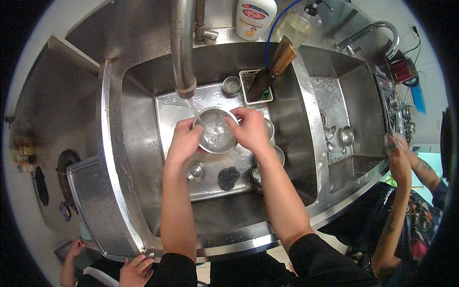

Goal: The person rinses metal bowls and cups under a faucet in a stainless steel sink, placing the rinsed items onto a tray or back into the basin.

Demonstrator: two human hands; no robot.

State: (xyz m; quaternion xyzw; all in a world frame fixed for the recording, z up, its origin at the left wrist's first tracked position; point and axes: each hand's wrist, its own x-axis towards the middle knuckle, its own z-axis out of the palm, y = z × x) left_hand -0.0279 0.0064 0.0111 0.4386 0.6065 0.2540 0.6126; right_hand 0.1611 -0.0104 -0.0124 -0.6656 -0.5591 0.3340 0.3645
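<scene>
Both my hands hold a round metal bowl [216,134] by its rim above the tray in the sink. My left hand [186,138] grips its left side, my right hand [249,129] its upper right. Water runs from the pipe faucet [185,86] beside my left thumb, and clear water shows in the bowl. Below the bowl, a dark scouring pad [228,178] and a small metal lid-like piece [196,171] lie on the metal tray [211,190]. More metal bowls [279,154] sit partly hidden behind my right forearm.
A white plastic basket [259,101] holds a wooden-handled cleaver [274,71]; a small round metal container [231,86] is beside it. Right of the divider [308,107], another basin holds a small bowl [346,135] and spoons [330,134]. A person's hands [398,150] are at far right, another person's hand [136,271] at lower left.
</scene>
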